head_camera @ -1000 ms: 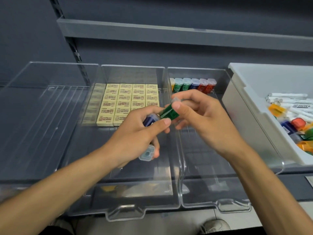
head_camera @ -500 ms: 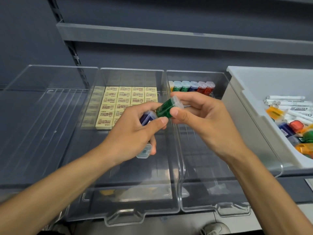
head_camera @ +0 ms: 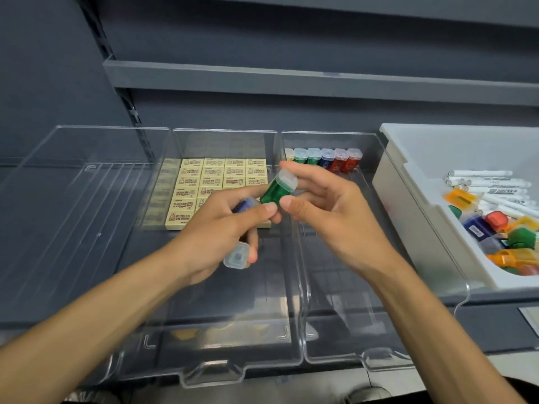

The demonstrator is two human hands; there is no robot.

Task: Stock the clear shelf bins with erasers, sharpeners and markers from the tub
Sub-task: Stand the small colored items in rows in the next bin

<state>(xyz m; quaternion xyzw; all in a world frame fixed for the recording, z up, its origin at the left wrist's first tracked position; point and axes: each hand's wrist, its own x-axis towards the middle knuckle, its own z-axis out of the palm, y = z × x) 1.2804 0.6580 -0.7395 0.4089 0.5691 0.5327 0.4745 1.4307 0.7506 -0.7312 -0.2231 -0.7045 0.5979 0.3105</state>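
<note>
1. Tub (head_camera: 466, 144). The grey tub sits at the right end of the shelf, just beside the bins, which probably keeps stock within reach of the right hand. It holds white markers (head_camera: 484, 182) at the back and loose sharpeners (head_camera: 495, 225) in orange, red, blue and green at the front.

2. Bins. Three clear bins stand side by side.
- The left bin (head_camera: 73, 214) shows no stock.
- The middle bin (head_camera: 210, 330) holds cream erasers (head_camera: 210, 182), laid flat in tight rows against its back wall. Its front half is bare.
- The right bin (head_camera: 350, 330) holds one row of sharpeners (head_camera: 323, 158) standing upright with caps up along its back wall. Filling from the back leaves the front free for later rows.

3. Hands. Both hands hover over the seam between the middle and right bins.
- The left hand (head_camera: 215, 237) is curled round a blue sharpener (head_camera: 243, 205), so it appears to serve as a holding magazine. A clear cap (head_camera: 236, 256) protrudes below the fingers, and it cannot be told whether it belongs to the same piece.
- The right hand (head_camera: 329, 217) pinches the green sharpener (head_camera: 277, 189) between thumb and fingers.

4. Part in hand. The green sharpener is tilted, cap up and away. The left thumb lies at its lower end. This reads as a transfer to the right hand, the side nearer the sharpener row.
</note>
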